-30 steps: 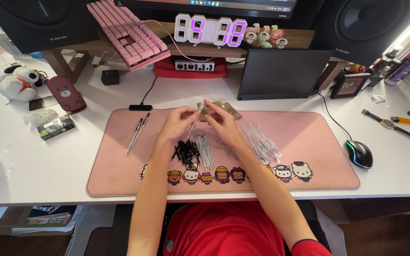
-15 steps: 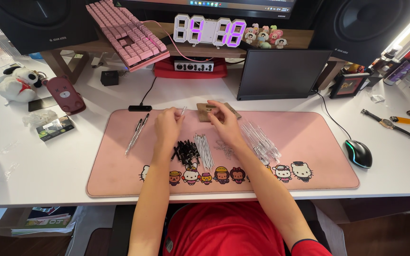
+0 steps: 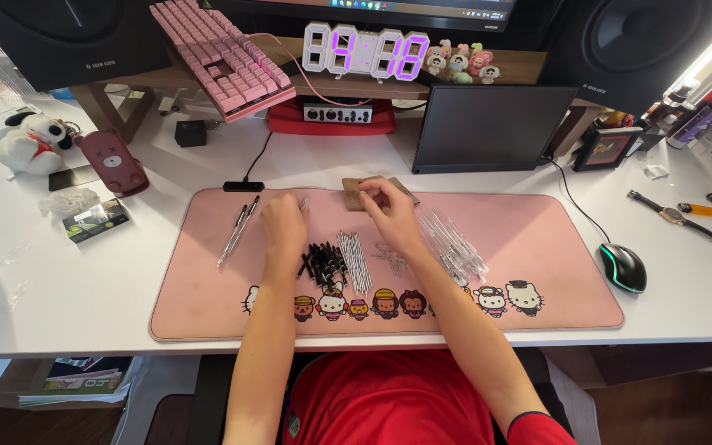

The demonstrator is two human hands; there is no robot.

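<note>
**A:** So what's being handled here? The left hand (image 3: 283,221) is laid on the pink desk mat (image 3: 537,284), fingers curled narrow around something thin and clear near its tip; what exactly is pinched can't be told. The right hand (image 3: 389,210) is closed over the edge of a small brown card (image 3: 354,191) at the back of the mat, fingers bent, thumb tucked.

**B:** Looks like pen parts are being sorted or put together. Between the forearms a heap of black tips (image 3: 323,264) is piled, with a row of thin refills (image 3: 356,259) just beside it. A scatter of small springs (image 3: 391,257) is seen under the right wrist, and clear barrels (image 3: 453,245) are bunched to the right of that.

**A:** And progress?

**B:** Early, judging by the piles. Only two finished-looking pens (image 3: 236,231) are set aside on the left of the mat, while the loose heaps are left big. Most of it seems undone.

**A:** Further out?

**B:** A mouse (image 3: 622,268) is parked off the mat's right edge, a wristwatch (image 3: 673,216) past it. A pink keyboard (image 3: 224,62) is propped up behind, next to a glowing digital clock (image 3: 364,51) and a dark tablet (image 3: 492,128).
</note>
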